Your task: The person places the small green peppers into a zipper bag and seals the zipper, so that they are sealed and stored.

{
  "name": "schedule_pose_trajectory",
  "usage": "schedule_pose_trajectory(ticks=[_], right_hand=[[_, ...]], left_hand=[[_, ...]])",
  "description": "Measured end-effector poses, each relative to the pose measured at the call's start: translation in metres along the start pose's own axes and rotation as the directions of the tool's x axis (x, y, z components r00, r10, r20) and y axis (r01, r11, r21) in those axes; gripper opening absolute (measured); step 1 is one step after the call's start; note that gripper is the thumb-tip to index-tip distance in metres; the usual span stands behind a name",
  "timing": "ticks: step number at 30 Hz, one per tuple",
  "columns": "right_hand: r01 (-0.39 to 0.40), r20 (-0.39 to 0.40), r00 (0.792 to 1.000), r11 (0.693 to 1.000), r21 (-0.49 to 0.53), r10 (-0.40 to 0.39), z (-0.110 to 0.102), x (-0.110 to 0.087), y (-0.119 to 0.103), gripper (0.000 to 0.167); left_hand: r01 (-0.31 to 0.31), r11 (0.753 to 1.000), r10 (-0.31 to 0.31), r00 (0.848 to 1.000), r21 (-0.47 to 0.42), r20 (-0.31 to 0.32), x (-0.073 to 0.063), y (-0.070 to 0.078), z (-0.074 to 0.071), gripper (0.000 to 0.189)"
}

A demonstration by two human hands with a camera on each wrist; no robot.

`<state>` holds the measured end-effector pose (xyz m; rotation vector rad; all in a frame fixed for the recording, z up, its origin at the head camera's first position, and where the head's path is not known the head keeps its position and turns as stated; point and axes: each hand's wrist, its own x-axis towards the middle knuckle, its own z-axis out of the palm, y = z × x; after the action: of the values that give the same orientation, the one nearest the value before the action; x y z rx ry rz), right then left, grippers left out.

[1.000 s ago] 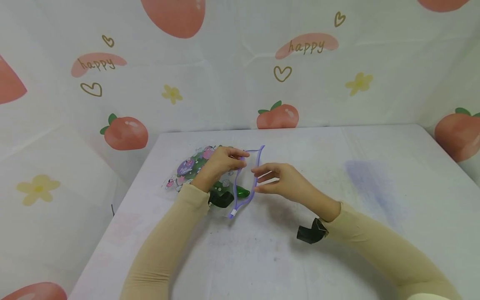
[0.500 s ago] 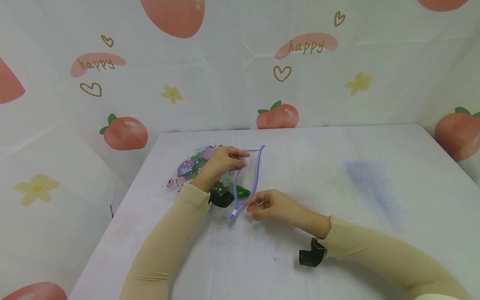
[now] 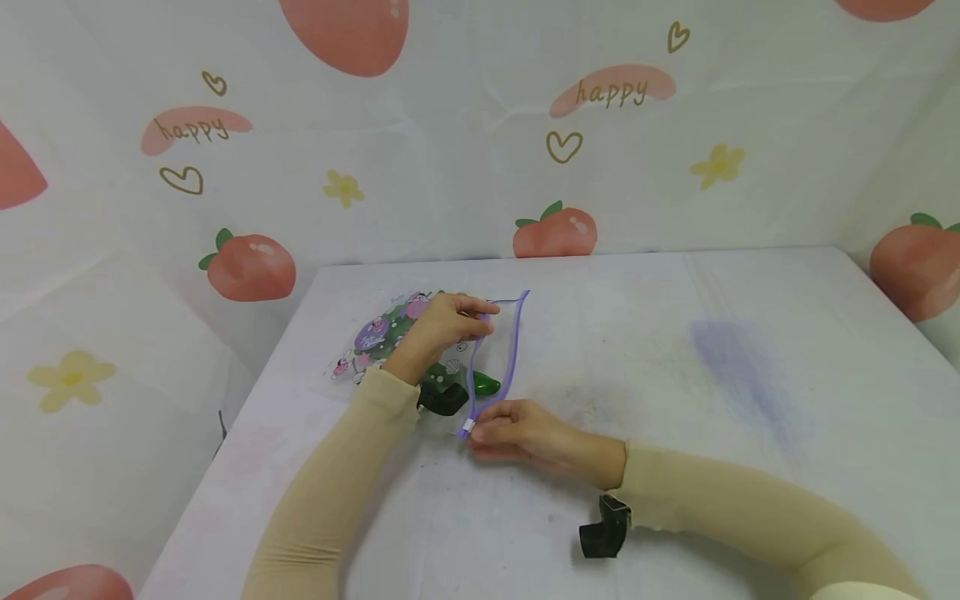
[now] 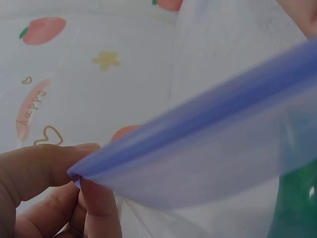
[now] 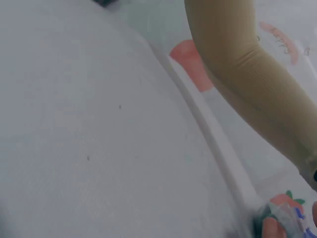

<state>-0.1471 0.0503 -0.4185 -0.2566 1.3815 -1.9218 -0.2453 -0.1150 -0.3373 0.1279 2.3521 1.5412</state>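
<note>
A clear zipper bag (image 3: pixel 450 367) printed with cartoon figures lies on the table's left half, its purple-edged mouth standing apart. My left hand (image 3: pixel 442 329) pinches one purple edge strip (image 4: pixel 188 124) of that mouth between thumb and fingers. A glossy green object (image 3: pixel 486 383) shows in the opening, with more green behind the printed film. At the near corner of the mouth sits a white slider (image 3: pixel 468 425). My right hand (image 3: pixel 525 433) is right at this slider with bent fingers; I cannot tell whether they pinch it. Only fingertips (image 5: pixel 271 228) appear in the right wrist view.
The white table (image 3: pixel 637 350) bears a faded purple stain (image 3: pixel 742 383) on its right side. A patterned backdrop (image 3: pixel 450 142) rises behind the table. A black wrist mount (image 3: pixel 603 529) hangs under the right sleeve, close over the tabletop.
My right hand has moved from the middle of the bag's right edge, nearer and to the left, down to the slider corner. My left hand keeps its hold on the edge strip.
</note>
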Motion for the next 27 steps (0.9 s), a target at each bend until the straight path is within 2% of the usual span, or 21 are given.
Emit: schedule_pose_trajectory(ticks=[3,6,12,18,23,27], right_hand=[[0.009,-0.029,1.000,0.997,0.082,-0.007,0.006,0.003,0.003,0.009],[0.019,-0.057,0.998,0.992,0.127,-0.012,0.010,0.005,0.005,0.003],[0.051,-0.110,0.993,0.985,0.162,-0.033,0.015,0.006,0.007,0.002],[0.085,-0.156,0.986,0.983,0.161,-0.060,0.015,0.007,0.007,0.008],[0.086,-0.176,0.983,0.982,0.166,-0.056,0.012,0.004,0.004,0.014],[0.073,-0.180,0.983,0.986,0.149,-0.045,0.009,0.001,0.002,0.015]], left_hand=[[-0.002,1.000,0.002,1.000,-0.001,0.000,0.000,0.000,0.000,0.030],[0.002,1.000,-0.002,1.000,-0.013,0.002,0.000,0.001,0.001,0.032],[0.003,1.000,-0.002,1.000,-0.031,0.003,0.001,0.000,0.002,0.031],[-0.011,1.000,0.011,1.000,-0.020,0.005,0.001,-0.001,0.001,0.033],[-0.033,0.999,0.035,0.997,-0.040,0.062,-0.001,-0.003,-0.004,0.035],[-0.054,0.997,0.058,0.993,-0.048,0.100,-0.009,-0.004,-0.011,0.035]])
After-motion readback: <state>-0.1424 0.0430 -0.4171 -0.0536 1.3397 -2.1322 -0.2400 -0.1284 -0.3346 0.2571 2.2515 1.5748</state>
